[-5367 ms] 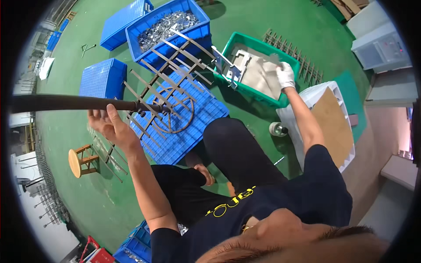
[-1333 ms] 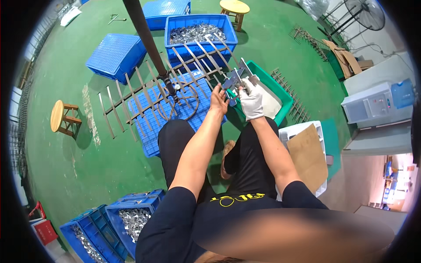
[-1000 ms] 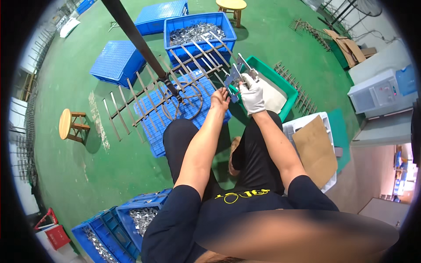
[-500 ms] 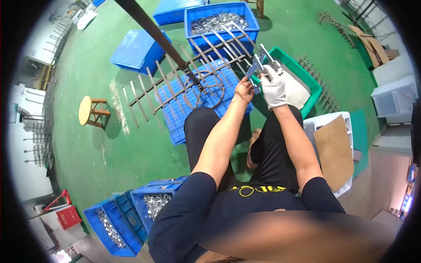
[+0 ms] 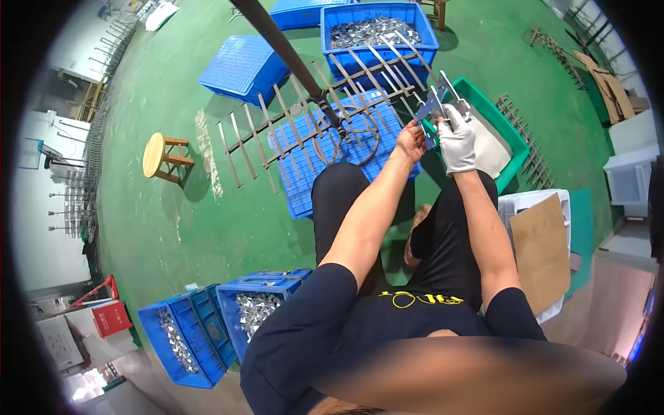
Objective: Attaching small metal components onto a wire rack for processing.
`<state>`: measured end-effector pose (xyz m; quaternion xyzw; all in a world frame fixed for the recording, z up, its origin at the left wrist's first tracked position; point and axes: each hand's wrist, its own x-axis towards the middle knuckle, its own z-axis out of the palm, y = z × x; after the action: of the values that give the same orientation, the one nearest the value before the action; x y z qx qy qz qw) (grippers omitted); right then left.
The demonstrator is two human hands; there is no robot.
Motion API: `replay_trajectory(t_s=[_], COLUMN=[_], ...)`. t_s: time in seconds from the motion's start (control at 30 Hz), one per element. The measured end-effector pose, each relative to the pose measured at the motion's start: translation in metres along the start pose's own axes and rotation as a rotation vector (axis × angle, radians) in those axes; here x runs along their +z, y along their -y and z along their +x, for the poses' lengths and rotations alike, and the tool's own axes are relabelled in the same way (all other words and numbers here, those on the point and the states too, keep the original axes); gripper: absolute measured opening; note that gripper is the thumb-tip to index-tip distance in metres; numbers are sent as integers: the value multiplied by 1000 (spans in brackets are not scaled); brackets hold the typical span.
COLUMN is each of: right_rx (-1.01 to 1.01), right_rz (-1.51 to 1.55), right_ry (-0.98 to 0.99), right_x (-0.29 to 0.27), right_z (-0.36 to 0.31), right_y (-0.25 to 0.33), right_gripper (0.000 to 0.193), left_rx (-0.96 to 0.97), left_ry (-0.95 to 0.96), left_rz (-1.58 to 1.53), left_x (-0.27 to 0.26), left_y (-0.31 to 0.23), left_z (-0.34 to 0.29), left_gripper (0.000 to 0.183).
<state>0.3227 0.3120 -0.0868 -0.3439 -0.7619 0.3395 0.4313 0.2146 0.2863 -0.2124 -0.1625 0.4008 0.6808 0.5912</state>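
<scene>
My left hand (image 5: 412,141), bare, is closed with its fingertips at the lower edge of a shiny flat metal piece (image 5: 430,109). A white work glove covers my right hand (image 5: 457,144), whose fingers are closed at the same piece and at more bright metal bits beside it. How many pieces there are, and their exact shape, I cannot make out. Just left of my hands stands a metal hanging rack (image 5: 277,129) with a centre pole (image 5: 280,45) and rows of slanting prongs. Several metal pieces seem to sit near its right end.
Under the rack lies a blue crate (image 5: 294,187). A green tray (image 5: 519,149) with a pale lining is at the right. Beyond stands a blue bin (image 5: 380,59) of small metal parts. Cardboard (image 5: 539,256) tops a white crate. A wooden stool (image 5: 155,158) stands left.
The whole scene has shifted rightward in the picture as my head turned slightly. Both hands remain together at the metal piece, with little change in their grip.
</scene>
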Motion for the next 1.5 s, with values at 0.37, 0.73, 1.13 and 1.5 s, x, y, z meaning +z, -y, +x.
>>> replay_trajectory(t_s=[0.37, 0.73, 1.13, 1.5], right_rx=[-93, -166, -113, -53], right_rz=[-99, -131, -124, -116], right_ry=[-34, -52, -13, -30], right_x=[4, 9, -3, -11], right_z=[-2, -13, -21, -16], right_y=[-4, -7, 3, 3], right_gripper=[27, 30, 30, 29], left_rx=[-100, -82, -57, 243], left_ry=[93, 222, 303, 111], left_rz=[-62, -143, -92, 4], left_x=[-5, -17, -18, 12], left_y=[1, 5, 10, -2], left_z=[5, 1, -5, -45], left_gripper=[21, 14, 9, 10])
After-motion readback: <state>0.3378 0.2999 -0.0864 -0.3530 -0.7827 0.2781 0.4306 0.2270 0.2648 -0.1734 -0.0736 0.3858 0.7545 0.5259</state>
